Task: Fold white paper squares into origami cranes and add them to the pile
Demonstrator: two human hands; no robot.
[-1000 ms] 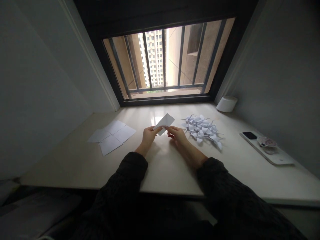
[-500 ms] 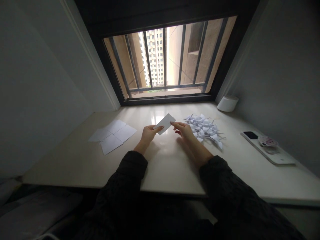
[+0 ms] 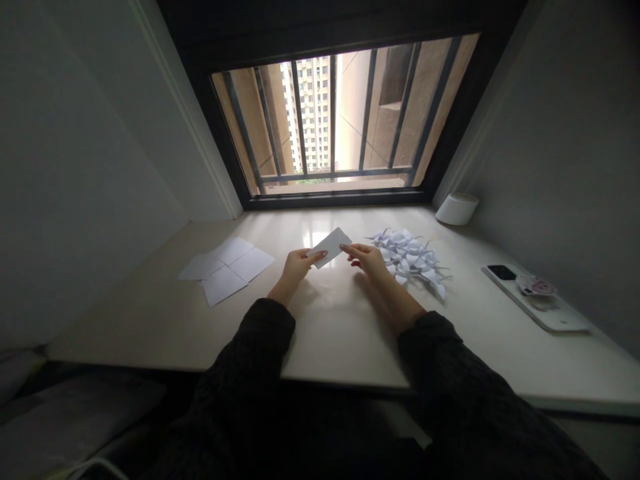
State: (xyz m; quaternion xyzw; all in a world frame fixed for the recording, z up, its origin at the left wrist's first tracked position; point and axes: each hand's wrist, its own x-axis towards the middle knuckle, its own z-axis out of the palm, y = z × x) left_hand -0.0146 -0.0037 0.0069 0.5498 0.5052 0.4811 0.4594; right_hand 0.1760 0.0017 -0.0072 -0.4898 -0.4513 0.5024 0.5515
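A small rectangle of white paper (image 3: 330, 247), apparently folded, is held above the tabletop between my two hands. My left hand (image 3: 299, 265) pinches its lower left end, thumb on top. At its right edge, my right hand (image 3: 367, 259) grips the paper with thumb and fingertips. Just right of that hand lies a pile of folded white paper pieces (image 3: 407, 257) with thin pointed tips, which look like paper cranes. Several flat sheets of white paper (image 3: 233, 265) lie to the left of my left hand, partly overlapping.
On the right of the pale tabletop (image 3: 345, 340) lies a phone (image 3: 555, 317) with a round grip on its back. A white rounded object (image 3: 457, 208) stands in the far right corner. Beyond is a barred window (image 3: 345, 120), with walls on both sides.
Almost nothing differs. My hands keep their hold on the paper in nearly the same pose, and the camera view has shifted slightly.
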